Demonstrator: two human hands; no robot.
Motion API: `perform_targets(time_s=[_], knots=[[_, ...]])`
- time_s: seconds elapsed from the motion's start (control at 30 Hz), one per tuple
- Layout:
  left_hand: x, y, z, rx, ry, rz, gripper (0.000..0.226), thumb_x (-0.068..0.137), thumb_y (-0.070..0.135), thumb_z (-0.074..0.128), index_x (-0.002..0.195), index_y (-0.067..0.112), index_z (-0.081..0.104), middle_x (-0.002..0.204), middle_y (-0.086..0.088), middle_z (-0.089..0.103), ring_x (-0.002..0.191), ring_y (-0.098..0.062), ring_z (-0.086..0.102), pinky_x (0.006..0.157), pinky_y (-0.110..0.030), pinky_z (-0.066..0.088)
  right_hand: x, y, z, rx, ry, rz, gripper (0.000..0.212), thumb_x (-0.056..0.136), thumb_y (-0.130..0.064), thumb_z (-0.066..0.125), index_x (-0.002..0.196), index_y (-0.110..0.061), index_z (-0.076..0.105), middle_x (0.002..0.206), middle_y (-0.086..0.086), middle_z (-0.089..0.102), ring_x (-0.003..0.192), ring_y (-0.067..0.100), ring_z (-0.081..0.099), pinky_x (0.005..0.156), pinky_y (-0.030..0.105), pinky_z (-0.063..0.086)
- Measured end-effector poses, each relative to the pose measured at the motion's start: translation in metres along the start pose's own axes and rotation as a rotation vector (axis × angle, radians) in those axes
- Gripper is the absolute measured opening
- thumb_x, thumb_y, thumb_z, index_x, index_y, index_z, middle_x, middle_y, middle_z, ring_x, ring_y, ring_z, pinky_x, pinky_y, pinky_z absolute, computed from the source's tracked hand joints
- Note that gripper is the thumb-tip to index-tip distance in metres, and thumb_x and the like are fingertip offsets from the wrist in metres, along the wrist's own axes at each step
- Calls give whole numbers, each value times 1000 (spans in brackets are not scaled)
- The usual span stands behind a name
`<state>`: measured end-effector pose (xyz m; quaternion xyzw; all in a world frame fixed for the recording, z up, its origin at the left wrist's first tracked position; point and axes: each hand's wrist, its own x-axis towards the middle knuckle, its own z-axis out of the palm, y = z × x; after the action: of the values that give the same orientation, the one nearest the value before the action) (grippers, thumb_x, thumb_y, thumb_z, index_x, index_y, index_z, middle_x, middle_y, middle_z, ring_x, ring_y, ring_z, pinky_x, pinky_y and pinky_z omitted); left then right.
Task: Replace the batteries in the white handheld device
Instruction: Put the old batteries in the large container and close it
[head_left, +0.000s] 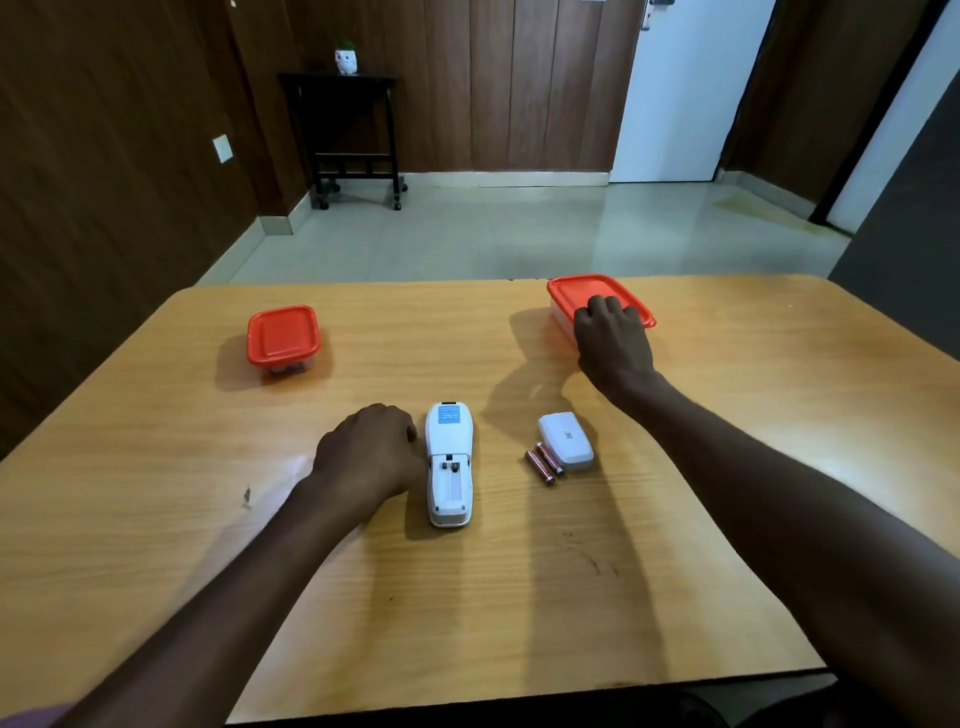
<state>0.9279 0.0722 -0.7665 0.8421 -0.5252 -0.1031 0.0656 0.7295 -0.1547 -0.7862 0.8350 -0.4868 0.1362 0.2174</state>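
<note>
The white handheld device (449, 464) lies face down in the middle of the wooden table (467, 597), its battery compartment uncovered and empty. My left hand (366, 452) rests beside its left edge with fingers curled, holding nothing that I can see. Two red-brown batteries (544, 462) lie side by side to the right of the device. The white battery cover (565, 440) lies touching them. My right hand (612, 338) is on the near edge of an orange-lidded container (576, 292) at the far right, fingers gripping the lid.
A second orange-lidded container (282, 338) stands at the far left of the table, with small items inside. Beyond the table are a tiled floor, a dark side table (353, 140) with a small pot, and a white door.
</note>
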Motion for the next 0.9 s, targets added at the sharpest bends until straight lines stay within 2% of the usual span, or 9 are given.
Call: perform_targets(time_s=[0.1, 0.17, 0.27, 0.37, 0.5, 0.6, 0.73, 0.8, 0.9], knots=[[0, -1, -1, -52, 15, -12, 39, 83, 30, 66, 121, 27, 68, 124, 2, 65, 106, -24, 64, 73, -29, 42, -20, -14, -18, 92, 93, -53, 29, 56, 16, 67, 81, 2, 66, 83, 23, 62, 80, 41, 60, 62, 44, 49], [0, 1, -2, -190, 72, -16, 40, 86, 30, 66, 126, 25, 66, 129, 0, 65, 112, -24, 63, 80, -30, 46, -37, -25, -37, 201, 155, -78, 33, 55, 15, 64, 85, 1, 67, 85, 21, 61, 81, 41, 59, 62, 43, 49], [4, 6, -4, -598, 138, -2, 31, 89, 32, 68, 119, 23, 71, 119, 1, 70, 110, -17, 63, 89, -28, 47, -69, -46, -68, 352, 204, -80, 36, 63, 11, 66, 96, -2, 70, 92, 17, 63, 88, 39, 59, 66, 42, 52], [2, 19, -6, -1117, -4, -66, 20, 94, 35, 65, 108, 22, 71, 116, -8, 72, 102, -22, 68, 92, -38, 57, -104, -66, -94, 491, 219, -115, 39, 70, 7, 71, 107, -6, 70, 98, 13, 64, 94, 34, 59, 70, 40, 54], [-13, 36, -10, -1614, -349, -162, 52, 96, 57, 51, 121, 15, 66, 103, -17, 72, 84, -35, 73, 74, -46, 61, -134, -84, -118, 715, 307, -167, 34, 82, 0, 72, 115, -5, 69, 99, 12, 65, 93, 30, 60, 74, 37, 52], [-21, 38, -8, -1838, -538, -91, 70, 92, 72, 38, 120, 15, 68, 100, -13, 74, 81, -32, 74, 65, -44, 58, -139, -87, -128, 891, 342, -140, 32, 88, -9, 70, 120, -6, 69, 101, 9, 67, 95, 26, 63, 77, 36, 54], [-24, 38, -4, -1960, -640, -56, 81, 91, 75, 36, 134, 9, 59, 113, -17, 73, 97, -36, 72, 87, -54, 52, -137, -80, -129, 1064, 325, -201, 35, 88, -13, 75, 122, -7, 69, 103, 4, 69, 95, 19, 65, 80, 35, 55], [-22, 38, -4, -2064, -653, -107, 82, 92, 71, 39, 135, 4, 56, 114, -22, 71, 95, -41, 72, 93, -56, 49, -134, -73, -124, 1000, 330, -297, 36, 89, -19, 76, 121, -6, 69, 106, 5, 70, 100, 21, 65, 85, 33, 54], [-18, 34, -10, -2225, -697, -164, 81, 93, 65, 41, 139, -1, 49, 119, -28, 66, 92, -44, 68, 84, -53, 51, -127, -58, -108, 800, 362, -446, 35, 96, -26, 69, 121, -2, 69, 118, 9, 70, 110, 26, 64, 93, 34, 52]])
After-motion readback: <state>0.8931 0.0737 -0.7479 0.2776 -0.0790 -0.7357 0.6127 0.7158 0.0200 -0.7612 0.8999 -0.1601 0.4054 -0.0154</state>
